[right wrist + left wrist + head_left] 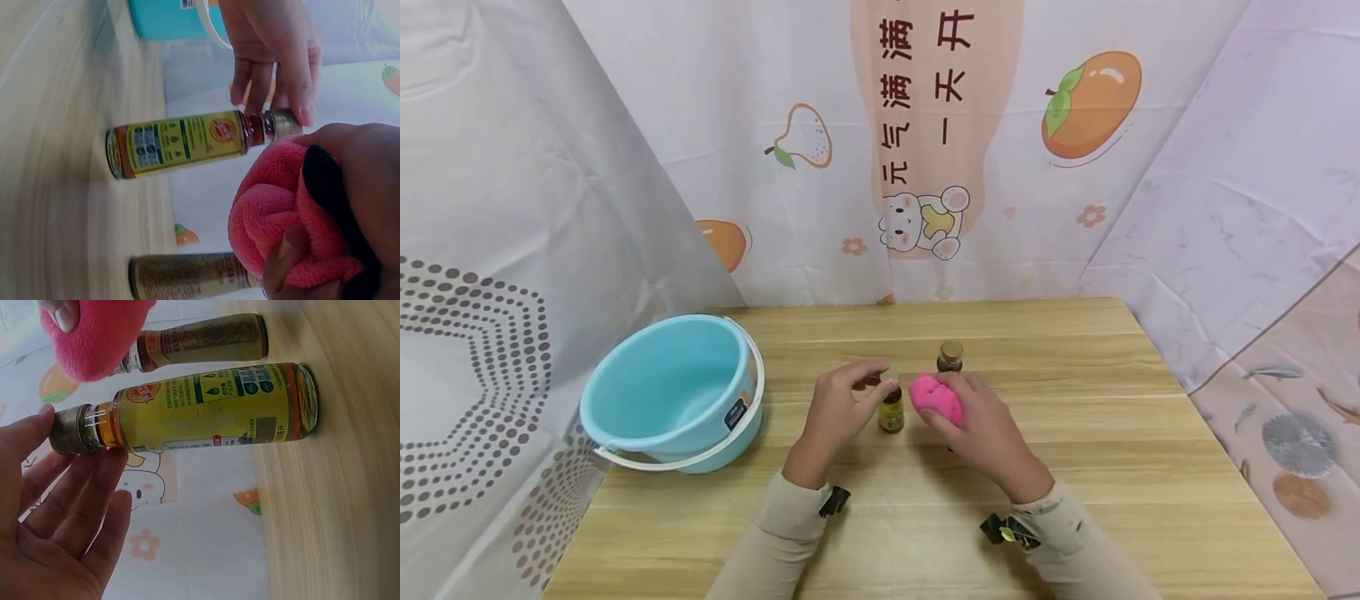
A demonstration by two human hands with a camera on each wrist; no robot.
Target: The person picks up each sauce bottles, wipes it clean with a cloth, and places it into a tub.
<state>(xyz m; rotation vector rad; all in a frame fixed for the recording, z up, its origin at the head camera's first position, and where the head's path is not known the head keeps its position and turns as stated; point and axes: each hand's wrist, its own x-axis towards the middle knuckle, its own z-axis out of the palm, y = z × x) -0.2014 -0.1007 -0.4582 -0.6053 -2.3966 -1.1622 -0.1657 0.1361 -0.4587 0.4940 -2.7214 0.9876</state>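
Pink cloth (942, 402) clasped in the right hand (988, 427), beside a bottle (891, 412) pinched at its cap (69, 431) by left hand (840, 404)

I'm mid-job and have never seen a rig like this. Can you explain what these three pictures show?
There is no machine: you see a person's bare left hand and right hand. The wide picture comes from a camera worn on the head, looking forward and down. The other two come from wrist cameras, so the scene appears sideways. On the wood-grain table stand a light-blue bucket, a yellow-labelled bottle and a brown-labelled bottle. The left hand pinches the yellow-labelled bottle's cap; the right hand grips a bunched pink cloth.
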